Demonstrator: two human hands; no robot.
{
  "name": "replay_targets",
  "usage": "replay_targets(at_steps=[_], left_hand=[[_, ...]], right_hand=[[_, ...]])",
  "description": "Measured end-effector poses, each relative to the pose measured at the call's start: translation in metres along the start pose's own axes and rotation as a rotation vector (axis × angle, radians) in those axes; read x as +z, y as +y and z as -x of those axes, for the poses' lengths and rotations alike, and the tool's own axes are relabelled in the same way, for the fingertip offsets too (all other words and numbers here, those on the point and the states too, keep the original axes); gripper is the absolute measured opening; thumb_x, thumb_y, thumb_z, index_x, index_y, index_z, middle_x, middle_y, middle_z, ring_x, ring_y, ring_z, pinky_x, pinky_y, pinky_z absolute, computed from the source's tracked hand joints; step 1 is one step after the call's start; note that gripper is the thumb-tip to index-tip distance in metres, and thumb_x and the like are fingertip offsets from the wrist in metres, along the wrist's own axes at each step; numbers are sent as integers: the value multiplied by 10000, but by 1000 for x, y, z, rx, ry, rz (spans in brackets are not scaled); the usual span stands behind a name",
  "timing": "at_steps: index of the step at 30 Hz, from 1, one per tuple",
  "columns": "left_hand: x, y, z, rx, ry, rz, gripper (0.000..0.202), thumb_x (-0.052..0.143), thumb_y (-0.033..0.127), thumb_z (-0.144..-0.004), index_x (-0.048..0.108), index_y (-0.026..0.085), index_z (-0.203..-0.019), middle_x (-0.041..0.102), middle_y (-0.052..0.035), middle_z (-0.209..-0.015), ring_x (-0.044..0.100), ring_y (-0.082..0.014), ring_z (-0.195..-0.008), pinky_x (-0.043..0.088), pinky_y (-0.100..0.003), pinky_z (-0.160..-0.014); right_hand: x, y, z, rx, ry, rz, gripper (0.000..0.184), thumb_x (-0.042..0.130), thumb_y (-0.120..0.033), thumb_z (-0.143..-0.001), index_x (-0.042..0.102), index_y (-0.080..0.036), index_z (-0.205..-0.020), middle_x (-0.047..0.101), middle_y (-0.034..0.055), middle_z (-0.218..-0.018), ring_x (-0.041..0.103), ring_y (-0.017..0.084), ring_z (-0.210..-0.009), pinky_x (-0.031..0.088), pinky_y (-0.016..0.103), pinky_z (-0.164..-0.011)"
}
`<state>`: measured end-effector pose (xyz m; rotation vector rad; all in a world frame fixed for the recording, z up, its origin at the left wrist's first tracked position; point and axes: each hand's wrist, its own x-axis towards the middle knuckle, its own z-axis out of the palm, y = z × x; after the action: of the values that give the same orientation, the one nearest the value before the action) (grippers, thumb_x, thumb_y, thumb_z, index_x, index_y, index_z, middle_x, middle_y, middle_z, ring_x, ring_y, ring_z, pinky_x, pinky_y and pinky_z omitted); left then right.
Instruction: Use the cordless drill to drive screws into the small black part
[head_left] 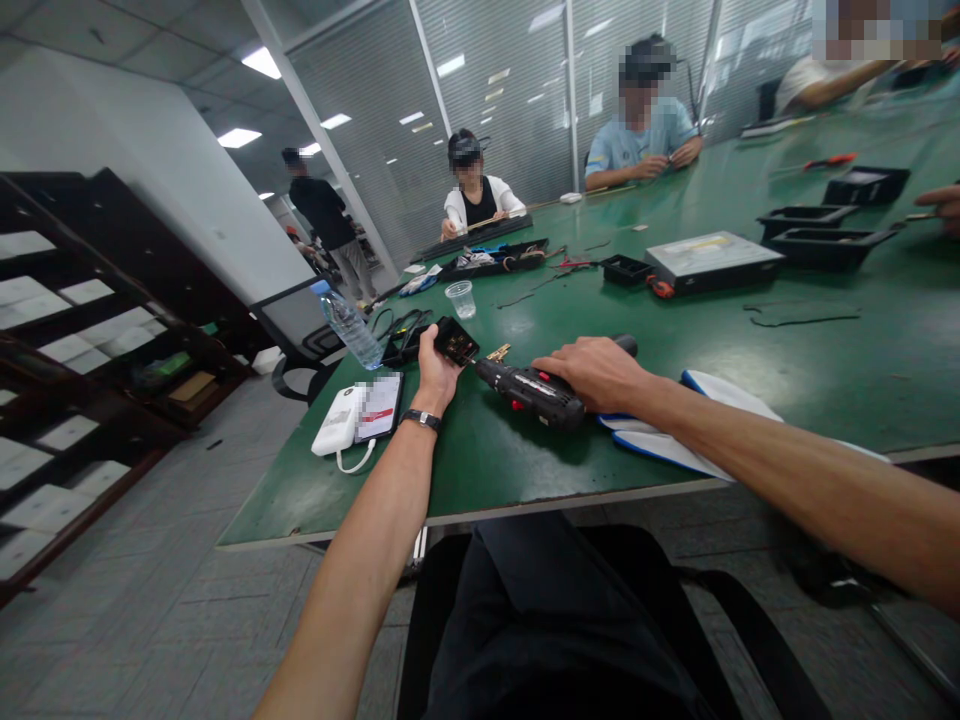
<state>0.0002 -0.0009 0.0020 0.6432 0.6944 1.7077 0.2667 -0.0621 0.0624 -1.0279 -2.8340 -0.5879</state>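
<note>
My left hand [433,366] is closed round a small black device [456,340] held just above the green table [825,370]. My right hand [596,370] grips a black electric screwdriver with red markings [529,390], lying sideways with its bit pointing left at the device. A small brass part [498,352] sits by the bit's tip. A black watch band is on my left wrist. My right forearm rests over a white cloth with blue edging [697,420].
A white power bank with a phone [360,412] and a water bottle [349,325] lie left of my hands. A plastic cup [460,298], black trays [817,240] and a flat metal drive [712,258] sit farther off. Other people sit across the table. Dark shelves stand at left.
</note>
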Motion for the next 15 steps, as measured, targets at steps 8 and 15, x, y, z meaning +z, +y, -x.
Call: replay_targets(at_steps=[8,15], left_hand=[[-1,0,0,12,-9,-8,413,607,535,-778,650,205,-1022,694,-66,-948,651,-214,-892,513,-324,-745],[0,0,0,1,4,-5,416,606,534,-775,650,206,-1027,693,-63,-956,647,-214,-906,509,-326,-757]], right_hand=[[0,0,0,-3,3,-7,348,592,-292,-807,634,-225,-1146,716,86,-929,616,226,-767,319,311,-658],[1,0,0,9,-7,-1,333,584,-287,-819,637,-222,-1142,718,85,-928,626,231,-784,321,315,-657]])
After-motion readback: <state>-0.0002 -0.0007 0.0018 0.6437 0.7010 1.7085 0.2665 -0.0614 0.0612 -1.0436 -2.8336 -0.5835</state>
